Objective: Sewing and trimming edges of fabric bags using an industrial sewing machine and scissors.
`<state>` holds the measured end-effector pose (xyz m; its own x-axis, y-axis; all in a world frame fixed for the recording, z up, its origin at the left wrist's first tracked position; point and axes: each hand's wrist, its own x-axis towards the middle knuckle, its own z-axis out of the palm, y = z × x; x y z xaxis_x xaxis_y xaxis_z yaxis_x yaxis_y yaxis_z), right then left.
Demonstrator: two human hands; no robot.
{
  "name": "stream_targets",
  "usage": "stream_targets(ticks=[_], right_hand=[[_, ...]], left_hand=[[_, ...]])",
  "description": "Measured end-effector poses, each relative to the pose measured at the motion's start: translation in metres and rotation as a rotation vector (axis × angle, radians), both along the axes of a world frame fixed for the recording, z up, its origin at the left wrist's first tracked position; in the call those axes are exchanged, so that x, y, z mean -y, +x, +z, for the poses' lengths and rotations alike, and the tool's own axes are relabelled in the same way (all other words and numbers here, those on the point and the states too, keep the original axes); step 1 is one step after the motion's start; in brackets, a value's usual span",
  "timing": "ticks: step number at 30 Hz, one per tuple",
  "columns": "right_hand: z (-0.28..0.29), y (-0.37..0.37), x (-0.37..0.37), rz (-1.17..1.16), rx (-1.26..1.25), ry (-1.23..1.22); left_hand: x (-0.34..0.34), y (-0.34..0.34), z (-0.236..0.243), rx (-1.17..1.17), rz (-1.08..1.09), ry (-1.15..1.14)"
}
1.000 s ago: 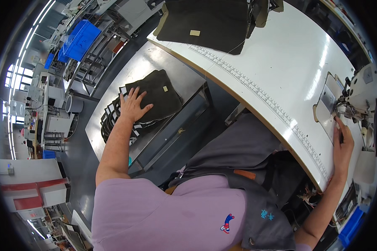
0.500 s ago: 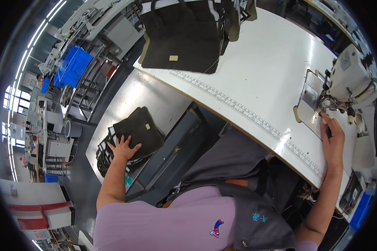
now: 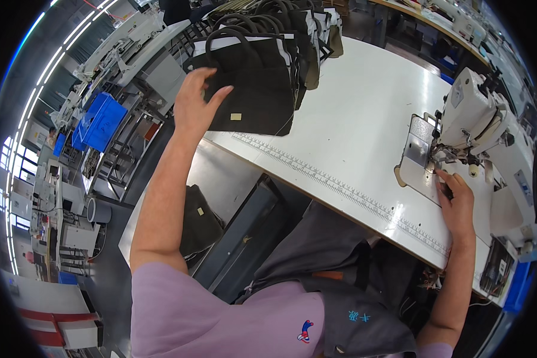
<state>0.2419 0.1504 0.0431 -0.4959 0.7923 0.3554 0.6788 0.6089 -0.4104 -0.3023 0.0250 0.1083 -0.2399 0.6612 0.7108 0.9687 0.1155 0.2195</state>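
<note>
My left hand, thumb and fingers apart, is at the left edge of a pile of dark cloth bags with looped handles. It holds nothing; whether it touches the top bag I cannot tell. That bag carries a small pale yellow label. At the right, my right hand rests on the white table beside the metal plate of a sewing machine. Its fingertips reach close under the needle area, with a gap between thumb and index finger. No cloth shows in it. Partly behind my left arm lies a stack of dark cloth pieces.
A printed ruler scale runs along the near edge of the white table. The lower metal side table stands at my left. Farther left are blue crates on a rack. Another blue bin is at the lower right.
My left hand has left the dark pieces on the side table and risen to the bag pile. My right hand stays by the machine. The view has shifted, showing more of the pile.
</note>
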Motion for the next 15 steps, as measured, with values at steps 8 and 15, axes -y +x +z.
stream_targets(ticks=[8,15], right_hand=[[0.004,-0.001,-0.003,-0.022,0.020,-0.002],[0.006,-0.001,-0.003,-0.016,0.016,-0.014]], left_hand=[[-0.090,-0.021,0.015,0.139,-0.104,-0.009],[-0.067,-0.036,-0.003,0.667,-0.378,-0.052]])
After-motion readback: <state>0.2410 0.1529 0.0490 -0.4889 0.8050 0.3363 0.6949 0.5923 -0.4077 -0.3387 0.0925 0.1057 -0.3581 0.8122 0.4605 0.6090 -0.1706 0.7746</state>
